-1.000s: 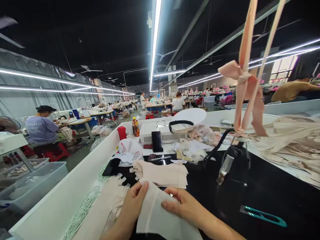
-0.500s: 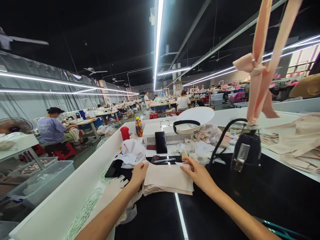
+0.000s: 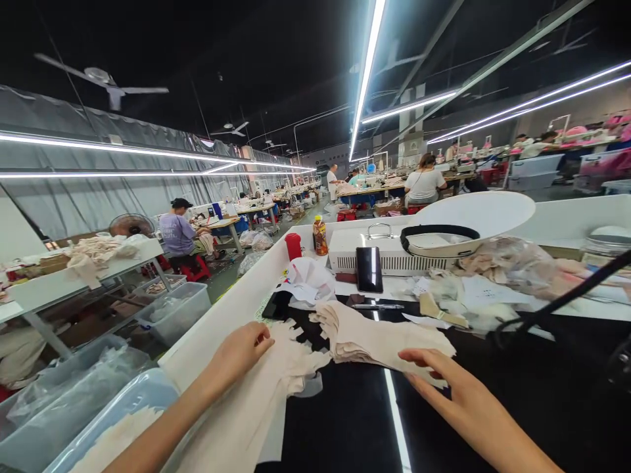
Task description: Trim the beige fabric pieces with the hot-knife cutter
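Note:
A stack of cream fabric pieces (image 3: 367,335) lies across the black tabletop (image 3: 345,420), its layers fanned at the left end. At its right end, my right hand (image 3: 456,387) grips it, fingers on top and thumb at the near edge. My left hand (image 3: 241,351) is over a second pile of cream fabric pieces (image 3: 256,401) on the left, its fingers curled towards the thumb. Whether a piece is caught between those fingertips cannot be made out. Beyond the stack lie a pen (image 3: 377,307) and a dark phone (image 3: 369,269) propped upright.
A white vented box (image 3: 340,253) stands at the back, with a white round lamp-like dish (image 3: 488,213) beside it. Plastic bags and scraps (image 3: 493,289) lie at back right. A white side wall (image 3: 236,282) edges the table; bins (image 3: 182,305) stand beyond. Co-workers sit farther off.
The view has turned left. My left hand has let go of the stack and moved left to the other pile. The stack now lies bent and fanned, with my right hand at its right end.

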The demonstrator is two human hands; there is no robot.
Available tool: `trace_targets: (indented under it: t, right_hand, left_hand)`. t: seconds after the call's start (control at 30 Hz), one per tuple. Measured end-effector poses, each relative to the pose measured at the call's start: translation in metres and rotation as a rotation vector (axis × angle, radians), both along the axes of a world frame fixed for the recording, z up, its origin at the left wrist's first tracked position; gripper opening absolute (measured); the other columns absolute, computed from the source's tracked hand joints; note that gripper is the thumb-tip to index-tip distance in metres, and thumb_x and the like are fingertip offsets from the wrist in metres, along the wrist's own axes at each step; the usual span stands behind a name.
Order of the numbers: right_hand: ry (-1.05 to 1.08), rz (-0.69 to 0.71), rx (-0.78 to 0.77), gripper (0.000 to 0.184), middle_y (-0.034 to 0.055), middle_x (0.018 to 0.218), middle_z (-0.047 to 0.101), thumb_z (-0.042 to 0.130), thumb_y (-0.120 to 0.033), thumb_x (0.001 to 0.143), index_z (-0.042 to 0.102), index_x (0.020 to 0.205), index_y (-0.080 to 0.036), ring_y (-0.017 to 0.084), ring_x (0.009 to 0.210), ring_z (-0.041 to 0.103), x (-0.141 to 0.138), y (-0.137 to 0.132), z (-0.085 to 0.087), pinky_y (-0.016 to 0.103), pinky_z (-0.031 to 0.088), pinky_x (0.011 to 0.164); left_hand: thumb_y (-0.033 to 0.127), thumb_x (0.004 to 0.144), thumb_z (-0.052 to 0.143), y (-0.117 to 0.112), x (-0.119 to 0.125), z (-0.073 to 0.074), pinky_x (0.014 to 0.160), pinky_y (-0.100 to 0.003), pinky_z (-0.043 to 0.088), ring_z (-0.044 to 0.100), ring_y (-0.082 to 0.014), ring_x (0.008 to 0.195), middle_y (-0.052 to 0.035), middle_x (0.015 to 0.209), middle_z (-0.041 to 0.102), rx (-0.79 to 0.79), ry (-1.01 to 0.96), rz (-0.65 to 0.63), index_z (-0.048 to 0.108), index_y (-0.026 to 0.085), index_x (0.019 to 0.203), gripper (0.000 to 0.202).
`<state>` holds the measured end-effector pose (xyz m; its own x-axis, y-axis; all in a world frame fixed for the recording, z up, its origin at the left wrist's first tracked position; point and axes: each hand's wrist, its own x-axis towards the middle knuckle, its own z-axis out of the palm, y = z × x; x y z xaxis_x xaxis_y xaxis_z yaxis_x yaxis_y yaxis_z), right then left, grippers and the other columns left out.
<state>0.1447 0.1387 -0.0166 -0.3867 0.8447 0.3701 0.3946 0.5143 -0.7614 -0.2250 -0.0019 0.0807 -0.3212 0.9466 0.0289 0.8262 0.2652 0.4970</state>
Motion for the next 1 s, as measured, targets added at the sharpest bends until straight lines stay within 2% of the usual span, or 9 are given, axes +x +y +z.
trace_targets:
  t: [0.1,0.17,0.3,0.4,0.53,0.67,0.8,0.9,1.0]
  right_hand:
    - [-0.047,0.083,-0.018,0.034,0.0073,0.117,0.08,0.058,-0.053,0.091,0.078,0.107,-0.03,0.032,0.11,0.075,-0.008,-0.014,-0.002,0.045,0.059,0.097]
    - [-0.069,0.139,-0.019,0.032,0.0071,0.114,0.079,0.057,-0.05,0.093,0.077,0.105,-0.028,0.03,0.107,0.075,-0.013,-0.023,-0.001,0.041,0.059,0.095]
    - [-0.127,0.237,-0.057,0.028,0.0052,0.11,0.077,0.056,-0.048,0.096,0.075,0.104,-0.029,0.026,0.1,0.074,-0.02,-0.04,0.004,0.035,0.059,0.089]
    - [-0.141,0.291,-0.088,0.027,0.004,0.107,0.075,0.053,-0.045,0.099,0.073,0.103,-0.029,0.023,0.093,0.073,-0.024,-0.052,0.007,0.032,0.058,0.085]
    - [-0.137,0.363,-0.125,0.023,0.0035,0.106,0.073,0.052,-0.039,0.101,0.072,0.103,-0.028,0.02,0.088,0.071,-0.03,-0.066,0.01,0.029,0.056,0.081]
    - [-0.155,0.393,-0.143,0.02,0.0027,0.096,0.071,0.052,-0.033,0.1,0.071,0.1,-0.027,0.019,0.081,0.067,-0.032,-0.078,0.013,0.028,0.053,0.075]
    - [-0.169,0.385,-0.2,0.018,0.0019,0.095,0.071,0.055,-0.028,0.097,0.072,0.097,-0.027,0.019,0.081,0.066,-0.031,-0.089,0.02,0.027,0.05,0.072]
    - [-0.158,0.387,-0.245,0.017,0.002,0.095,0.073,0.057,-0.028,0.096,0.074,0.096,-0.025,0.019,0.082,0.065,-0.03,-0.096,0.027,0.028,0.05,0.074]
    - [-0.093,0.39,-0.329,0.017,0.0031,0.095,0.073,0.06,-0.032,0.095,0.075,0.098,-0.024,0.02,0.084,0.064,-0.032,-0.102,0.03,0.029,0.049,0.073]
  left_hand:
    - [0.034,0.095,0.066,-0.028,-0.003,-0.012,0.084,-0.036,0.049,0.065,-0.0241,0.091,-0.0045,0.096,0.07,-0.038,0.082,0.024,0.068,0.019,0.092,0.015]
    - [0.034,0.092,0.063,-0.035,-0.001,-0.024,0.078,-0.033,0.045,0.065,-0.0233,0.087,-0.0035,0.094,0.07,-0.051,0.09,0.015,0.068,0.021,0.089,0.014]
    - [0.031,0.098,0.057,-0.034,-0.003,-0.038,0.081,-0.032,0.047,0.066,-0.0209,0.09,-0.0023,0.099,0.07,-0.022,0.083,0.017,0.069,0.022,0.093,0.016]
    - [0.034,0.105,0.06,-0.032,-0.011,-0.042,0.09,-0.039,0.054,0.067,-0.0211,0.098,-0.0049,0.109,0.069,0.009,0.097,0.084,0.068,0.018,0.108,0.018]
    - [0.04,0.104,0.068,-0.029,-0.021,-0.051,0.088,-0.043,0.06,0.07,-0.0223,0.101,-0.0078,0.12,0.069,-0.007,0.082,0.113,0.066,0.016,0.123,0.031]
    - [0.041,0.104,0.066,-0.03,-0.022,-0.059,0.083,-0.039,0.059,0.069,-0.02,0.092,-0.0053,0.108,0.07,0.037,0.07,0.108,0.068,0.016,0.113,0.027]
    - [0.041,0.1,0.051,-0.033,-0.021,-0.053,0.075,-0.032,0.048,0.064,-0.0214,0.081,-0.0013,0.086,0.066,0.15,0.039,0.073,0.062,0.022,0.085,0.027]
    - [0.051,0.096,0.044,-0.035,-0.018,-0.04,0.072,-0.03,0.044,0.063,-0.0221,0.082,-0.0003,0.085,0.063,0.245,-0.019,0.043,0.055,0.024,0.084,0.031]
    - [0.062,0.095,0.043,-0.041,-0.005,-0.023,0.068,-0.028,0.042,0.055,-0.0189,0.072,0.0026,0.078,0.055,0.32,-0.07,0.007,0.049,0.025,0.082,0.039]
